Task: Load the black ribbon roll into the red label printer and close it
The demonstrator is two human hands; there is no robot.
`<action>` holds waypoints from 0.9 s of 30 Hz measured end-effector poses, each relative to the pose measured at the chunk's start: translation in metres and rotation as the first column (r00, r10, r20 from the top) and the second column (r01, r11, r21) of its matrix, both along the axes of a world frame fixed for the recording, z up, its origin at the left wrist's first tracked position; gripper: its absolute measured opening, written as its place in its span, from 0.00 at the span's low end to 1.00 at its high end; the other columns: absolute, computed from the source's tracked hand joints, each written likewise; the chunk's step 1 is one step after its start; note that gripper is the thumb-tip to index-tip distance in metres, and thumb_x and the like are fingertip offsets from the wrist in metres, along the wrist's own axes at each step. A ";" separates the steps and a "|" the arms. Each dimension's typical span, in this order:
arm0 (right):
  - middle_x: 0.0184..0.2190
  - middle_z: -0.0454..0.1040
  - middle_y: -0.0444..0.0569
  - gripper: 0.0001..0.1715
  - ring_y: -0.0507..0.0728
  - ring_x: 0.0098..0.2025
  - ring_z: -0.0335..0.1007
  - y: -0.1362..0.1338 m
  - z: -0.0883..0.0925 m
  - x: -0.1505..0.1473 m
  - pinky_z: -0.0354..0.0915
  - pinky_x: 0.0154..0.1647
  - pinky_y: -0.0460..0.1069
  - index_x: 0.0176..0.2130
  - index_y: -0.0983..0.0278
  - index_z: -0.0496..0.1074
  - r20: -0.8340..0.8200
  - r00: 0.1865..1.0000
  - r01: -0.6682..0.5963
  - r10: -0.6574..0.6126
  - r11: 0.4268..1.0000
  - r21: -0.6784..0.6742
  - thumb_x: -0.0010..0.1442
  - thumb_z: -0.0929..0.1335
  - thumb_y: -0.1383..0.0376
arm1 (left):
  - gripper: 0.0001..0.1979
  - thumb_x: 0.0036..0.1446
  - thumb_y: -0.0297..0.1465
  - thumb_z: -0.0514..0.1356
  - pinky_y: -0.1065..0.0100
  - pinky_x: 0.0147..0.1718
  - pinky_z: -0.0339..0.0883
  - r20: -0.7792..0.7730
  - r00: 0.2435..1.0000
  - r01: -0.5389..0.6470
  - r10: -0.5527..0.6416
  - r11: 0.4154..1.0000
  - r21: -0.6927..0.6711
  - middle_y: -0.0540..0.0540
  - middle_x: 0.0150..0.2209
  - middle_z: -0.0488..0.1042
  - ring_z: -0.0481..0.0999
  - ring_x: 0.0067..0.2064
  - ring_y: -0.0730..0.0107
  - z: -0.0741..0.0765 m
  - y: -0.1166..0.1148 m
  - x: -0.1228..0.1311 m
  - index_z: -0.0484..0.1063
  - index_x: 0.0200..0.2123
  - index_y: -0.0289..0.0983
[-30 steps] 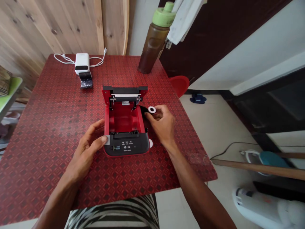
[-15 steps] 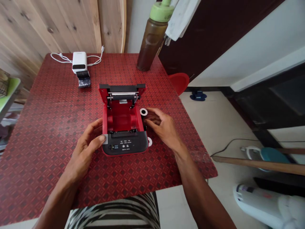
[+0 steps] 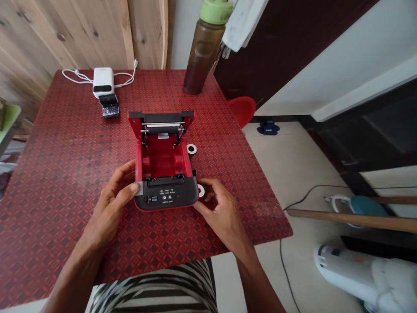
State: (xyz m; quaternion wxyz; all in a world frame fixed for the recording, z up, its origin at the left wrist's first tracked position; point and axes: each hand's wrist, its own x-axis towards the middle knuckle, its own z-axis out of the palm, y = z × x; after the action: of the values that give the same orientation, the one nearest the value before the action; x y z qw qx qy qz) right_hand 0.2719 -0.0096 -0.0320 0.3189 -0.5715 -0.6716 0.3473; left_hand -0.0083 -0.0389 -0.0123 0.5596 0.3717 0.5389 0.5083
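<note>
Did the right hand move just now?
Yes: against the red table, the right hand has moved toward the person, from the back white roll to the front roll.

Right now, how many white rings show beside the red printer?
2: the rear white ring right of the printer and the nearer white ring by the right hand; others may be hidden.

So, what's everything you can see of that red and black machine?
The red and black machine looks like plastic and sits on the patterned table. Its raised rear lid carries a dark roller behind a red hollow. The black front panel has a display, buttons and a greyish patch at its left corner, where the left hand touches; whether the right hand does is unclear.
</note>
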 end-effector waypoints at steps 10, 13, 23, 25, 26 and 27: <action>0.47 0.86 0.48 0.16 0.62 0.47 0.87 -0.005 0.046 0.033 0.85 0.51 0.57 0.51 0.52 0.80 -0.277 0.961 -0.015 -0.008 0.997 -0.081 0.65 0.80 0.56 | 0.27 0.74 0.46 0.68 0.40 0.77 0.63 -0.004 1.000 0.012 -0.011 1.000 0.025 0.43 0.75 0.76 0.72 0.77 0.38 -0.004 0.001 -0.002 0.76 0.72 0.50; 0.43 0.87 0.49 0.18 0.64 0.43 0.87 0.004 0.088 0.041 0.84 0.42 0.57 0.51 0.49 0.84 -0.363 0.893 -0.320 0.268 0.943 -0.091 0.64 0.83 0.51 | 0.28 0.74 0.46 0.68 0.39 0.78 0.62 -0.002 1.000 0.008 -0.008 1.000 0.014 0.42 0.75 0.77 0.72 0.78 0.37 -0.002 0.001 0.000 0.76 0.72 0.49; 0.51 0.88 0.52 0.11 0.65 0.54 0.81 0.065 0.113 -0.048 0.76 0.62 0.62 0.52 0.59 0.85 0.425 0.793 -0.545 0.436 0.820 0.177 0.73 0.74 0.71 | 0.29 0.69 0.48 0.72 0.40 0.76 0.66 0.001 1.000 -0.018 0.018 0.999 0.033 0.41 0.71 0.81 0.76 0.74 0.38 0.008 0.004 0.005 0.79 0.69 0.47; 0.50 0.88 0.54 0.11 0.66 0.54 0.80 0.067 0.109 -0.064 0.75 0.62 0.62 0.47 0.61 0.84 0.548 0.729 -0.566 0.410 0.812 0.145 0.73 0.72 0.74 | 0.29 0.68 0.48 0.73 0.41 0.75 0.66 -0.017 1.000 -0.023 0.023 0.999 0.029 0.41 0.71 0.81 0.76 0.74 0.39 0.010 0.005 0.005 0.79 0.68 0.46; 0.49 0.88 0.55 0.12 0.67 0.55 0.80 0.067 0.108 -0.071 0.75 0.61 0.61 0.46 0.62 0.83 0.597 0.696 -0.569 0.398 0.813 0.121 0.73 0.72 0.76 | 0.29 0.68 0.48 0.73 0.41 0.75 0.67 -0.020 1.000 -0.023 0.024 0.999 0.026 0.40 0.71 0.81 0.76 0.74 0.39 0.010 0.005 0.005 0.79 0.67 0.46; 0.48 0.88 0.56 0.13 0.67 0.54 0.80 0.068 0.106 -0.077 0.74 0.59 0.61 0.45 0.62 0.83 0.638 0.665 -0.570 0.388 0.816 0.097 0.73 0.71 0.77 | 0.29 0.68 0.48 0.73 0.41 0.74 0.68 -0.021 0.999 -0.023 0.024 0.999 0.022 0.40 0.71 0.80 0.76 0.74 0.39 0.011 0.005 0.005 0.79 0.67 0.46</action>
State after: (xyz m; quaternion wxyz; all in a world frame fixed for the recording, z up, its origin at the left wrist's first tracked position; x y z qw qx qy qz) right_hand 0.1953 0.0584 0.0740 0.0693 -0.3977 -0.9068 0.1217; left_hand -0.0029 -0.0337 -0.0017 0.5437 0.3767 0.5436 0.5167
